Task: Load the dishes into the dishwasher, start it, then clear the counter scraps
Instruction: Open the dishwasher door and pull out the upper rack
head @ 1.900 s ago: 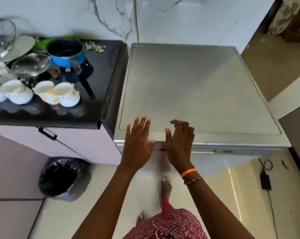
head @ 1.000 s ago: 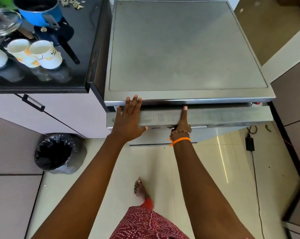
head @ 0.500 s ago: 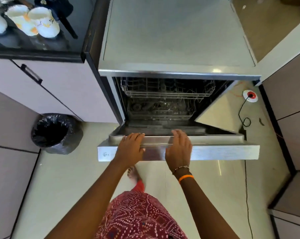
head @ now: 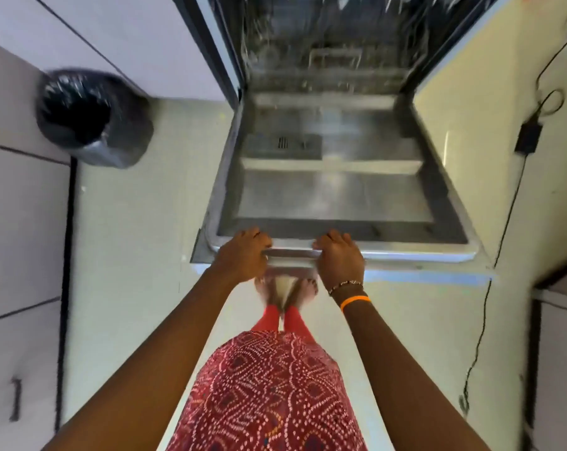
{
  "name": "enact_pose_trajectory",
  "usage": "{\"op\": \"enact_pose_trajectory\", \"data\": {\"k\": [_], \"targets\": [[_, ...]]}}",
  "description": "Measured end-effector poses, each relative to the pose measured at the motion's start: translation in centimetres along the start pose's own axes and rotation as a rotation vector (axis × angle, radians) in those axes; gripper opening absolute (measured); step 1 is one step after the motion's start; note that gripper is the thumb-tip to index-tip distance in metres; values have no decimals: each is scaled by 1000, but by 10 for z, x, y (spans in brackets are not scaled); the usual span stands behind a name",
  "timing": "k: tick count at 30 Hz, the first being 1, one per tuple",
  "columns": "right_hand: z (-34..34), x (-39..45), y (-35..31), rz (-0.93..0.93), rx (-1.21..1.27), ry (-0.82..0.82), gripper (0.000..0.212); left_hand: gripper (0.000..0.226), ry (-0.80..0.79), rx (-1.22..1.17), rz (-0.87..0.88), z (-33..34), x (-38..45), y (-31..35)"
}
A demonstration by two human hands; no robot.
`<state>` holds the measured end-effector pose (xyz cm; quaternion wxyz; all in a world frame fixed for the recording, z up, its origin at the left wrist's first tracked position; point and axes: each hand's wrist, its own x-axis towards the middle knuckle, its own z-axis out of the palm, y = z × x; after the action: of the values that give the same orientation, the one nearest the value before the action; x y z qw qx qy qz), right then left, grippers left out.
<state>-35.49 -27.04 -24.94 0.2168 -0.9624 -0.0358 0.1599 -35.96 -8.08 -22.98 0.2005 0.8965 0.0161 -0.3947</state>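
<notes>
Change: Since half a second ago the dishwasher door (head: 337, 196) has swung from half-lowered to nearly flat, and the view has tipped down so the worktop is out of frame.
Person: red patterned garment at lower centre of the frame, bare feet just under the door's front edge, both arms reaching forward.
Left hand (head: 243, 255): centre frame, grip curled over the door's near edge, fingers pressed together on the metal lip.
Right hand (head: 339, 257): just right of the left hand, grip likewise closed over the same edge; an orange band (head: 355, 301) and a beaded bracelet sit on the wrist.
Door: inner steel face up, filling centre frame; detergent compartment (head: 283, 145) on its left part.
Dishwasher interior (head: 334, 37): top centre, dark, blurred wire racks; contents cannot be told.
Bin (head: 90, 117): upper left, on the floor, black liner.
Cable (head: 503, 229): right edge, trailing down the floor from a black adapter.
</notes>
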Motion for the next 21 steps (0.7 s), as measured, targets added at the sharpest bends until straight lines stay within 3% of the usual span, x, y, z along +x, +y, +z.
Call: {"op": "enact_pose_trajectory", "data": {"k": [5, 12, 17, 21], "targets": [[91, -26, 46, 39, -70, -229, 26, 38, -159, -85, -47, 80, 30, -34], [186, -42, 91, 56, -67, -283, 38, 52, -196, -70, -24, 176, 64, -77], [222, -38, 111, 82, -103, -354, 40, 66, -214, -83, -63, 207, 90, -87], [213, -12, 111, 186, -47, -514, 35, 69, -244, -71, -59, 188, 99, -79]]}}
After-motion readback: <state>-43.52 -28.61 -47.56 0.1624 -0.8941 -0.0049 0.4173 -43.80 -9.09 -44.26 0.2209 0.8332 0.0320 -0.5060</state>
